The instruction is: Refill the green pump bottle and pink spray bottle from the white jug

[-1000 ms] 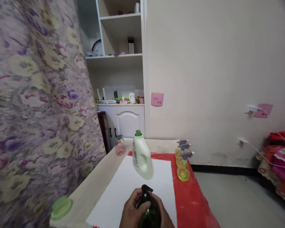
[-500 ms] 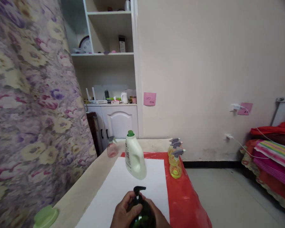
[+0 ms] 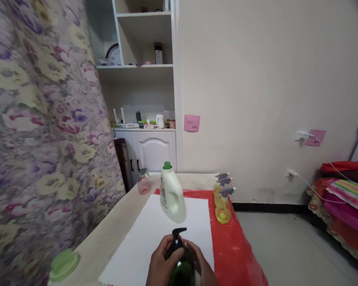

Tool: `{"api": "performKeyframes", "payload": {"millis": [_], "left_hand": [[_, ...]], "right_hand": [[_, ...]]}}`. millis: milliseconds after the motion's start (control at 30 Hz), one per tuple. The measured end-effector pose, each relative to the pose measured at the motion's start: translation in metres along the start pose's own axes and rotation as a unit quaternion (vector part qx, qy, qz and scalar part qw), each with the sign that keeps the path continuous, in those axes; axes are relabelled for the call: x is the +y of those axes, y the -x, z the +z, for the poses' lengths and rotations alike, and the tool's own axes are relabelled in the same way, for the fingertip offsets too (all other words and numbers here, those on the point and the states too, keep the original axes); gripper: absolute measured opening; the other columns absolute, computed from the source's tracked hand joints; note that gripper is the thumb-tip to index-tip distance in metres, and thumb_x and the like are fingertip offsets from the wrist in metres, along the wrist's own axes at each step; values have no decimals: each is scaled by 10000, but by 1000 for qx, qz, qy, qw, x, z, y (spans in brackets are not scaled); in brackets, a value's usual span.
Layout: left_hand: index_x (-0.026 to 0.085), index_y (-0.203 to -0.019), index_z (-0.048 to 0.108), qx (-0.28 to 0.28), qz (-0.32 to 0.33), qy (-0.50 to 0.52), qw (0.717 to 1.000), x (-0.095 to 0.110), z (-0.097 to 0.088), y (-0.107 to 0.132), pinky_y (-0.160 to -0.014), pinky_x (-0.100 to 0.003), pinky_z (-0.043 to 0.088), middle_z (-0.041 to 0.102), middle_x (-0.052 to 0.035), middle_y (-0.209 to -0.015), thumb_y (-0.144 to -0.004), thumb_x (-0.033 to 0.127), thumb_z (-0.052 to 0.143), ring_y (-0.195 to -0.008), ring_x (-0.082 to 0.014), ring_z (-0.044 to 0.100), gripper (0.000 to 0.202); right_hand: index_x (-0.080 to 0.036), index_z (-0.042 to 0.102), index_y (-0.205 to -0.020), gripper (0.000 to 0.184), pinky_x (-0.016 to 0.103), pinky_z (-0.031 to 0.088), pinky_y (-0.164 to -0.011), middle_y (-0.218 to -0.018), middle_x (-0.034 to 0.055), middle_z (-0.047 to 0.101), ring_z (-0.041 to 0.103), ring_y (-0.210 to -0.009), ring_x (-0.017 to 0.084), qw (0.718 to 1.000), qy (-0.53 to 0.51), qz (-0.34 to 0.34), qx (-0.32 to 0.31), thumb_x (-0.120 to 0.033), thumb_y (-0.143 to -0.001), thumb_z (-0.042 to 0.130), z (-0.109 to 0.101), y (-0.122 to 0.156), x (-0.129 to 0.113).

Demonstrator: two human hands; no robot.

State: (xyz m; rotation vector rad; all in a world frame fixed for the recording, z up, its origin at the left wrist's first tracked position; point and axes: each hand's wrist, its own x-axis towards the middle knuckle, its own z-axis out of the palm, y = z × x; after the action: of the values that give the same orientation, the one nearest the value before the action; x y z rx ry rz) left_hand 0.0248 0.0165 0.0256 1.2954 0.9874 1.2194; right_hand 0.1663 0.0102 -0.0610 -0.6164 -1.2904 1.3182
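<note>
The pink sticky note (image 3: 191, 122) bears handwriting too small to read.

Beige wall (image 3: 256, 79), white shelving (image 3: 143, 67), floral curtain (image 3: 32, 119), seemingly grey floor (image 3: 286, 246).

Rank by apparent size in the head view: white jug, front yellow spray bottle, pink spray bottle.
1. white jug
2. front yellow spray bottle
3. pink spray bottle, though it stands farther back

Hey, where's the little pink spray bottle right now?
In the head view, the small pink spray bottle stands at the far left of the beige table, just left of the white green-capped jug.
</note>
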Motion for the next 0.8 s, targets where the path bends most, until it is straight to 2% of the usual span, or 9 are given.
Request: {"api": "performKeyframes", "payload": {"millis": [67,167,333,400,467,567,633,700,800], "left_hand": [[208,-921,684,7,6,-25,1000,-3,4,-2,-831,-342,514,763,-53,-952,-660,380,764,-928,-268,678,323],[212,-947,676,-3,-3,-51,999,-6,12,-4,-822,-335,516,764,-52,-968,-671,374,747,-930,-271,680,328],[211,-981,660,-33,-10,-83,996,-4,29,-7,-845,-356,518,762,-58,-980,-707,370,702,-942,-284,680,320],[213,-1055,653,-44,6,-96,994,-5,31,-8,-917,-386,500,742,-79,-1084,-728,387,681,-1033,-299,657,372],[222,-1154,632,-40,34,-124,991,-8,27,-11,-1036,-425,426,680,-95,-1242,-730,396,683,-1185,-313,579,461],[229,-1202,625,-10,68,-193,979,-21,7,-18,-1126,-459,323,610,-101,-1344,-733,422,686,-1298,-316,482,510],[235,-1157,655,8,80,-233,969,-36,-14,-25,-1111,-463,347,639,-99,-1297,-747,454,664,-1263,-313,515,464],[247,-1076,689,38,88,-271,958,-56,-37,-33,-1055,-457,418,684,-88,-1206,-738,490,657,-1170,-310,583,418],[254,-1022,683,52,92,-322,941,-88,-68,-42,-864,-431,556,720,-70,-1092,-737,544,609,-903,-270,680,414]], "right_hand": [[-230,395,-1335,1223,542,255,-1147,-1479,193,417,348,-1387,382,999,10,-33,40,-572,-274,898,-1,-1,13],[-221,383,-1339,1303,534,257,-1154,-1460,186,439,367,-1370,399,993,42,-45,96,-546,-195,913,-2,1,22],[-290,410,-1361,1045,441,352,-1126,-1439,91,489,414,-1347,374,975,105,6,198,-349,-440,899,-3,13,19],[-304,416,-1359,980,428,398,-1087,-1413,80,515,436,-1330,370,962,134,14,237,-234,-485,853,-7,15,16],[-258,404,-1359,989,462,394,-1081,-1395,112,524,449,-1314,380,953,158,13,258,-176,-468,825,-16,13,7],[-202,361,-1354,1004,510,359,-1096,-1384,148,523,461,-1295,375,954,144,1,262,-233,-469,833,-39,8,-15],[-224,368,-1335,933,503,385,-1071,-1347,128,553,506,-1249,353,943,130,-14,305,-253,-513,809,-58,5,-32],[-239,398,-1306,845,477,415,-1044,-1310,104,573,528,-1224,333,928,137,-19,345,-241,-550,776,-78,5,-42],[-230,428,-1273,807,451,443,-1023,-1293,98,567,533,-1215,322,905,179,-7,387,-240,-543,770,-108,5,-42]]}}
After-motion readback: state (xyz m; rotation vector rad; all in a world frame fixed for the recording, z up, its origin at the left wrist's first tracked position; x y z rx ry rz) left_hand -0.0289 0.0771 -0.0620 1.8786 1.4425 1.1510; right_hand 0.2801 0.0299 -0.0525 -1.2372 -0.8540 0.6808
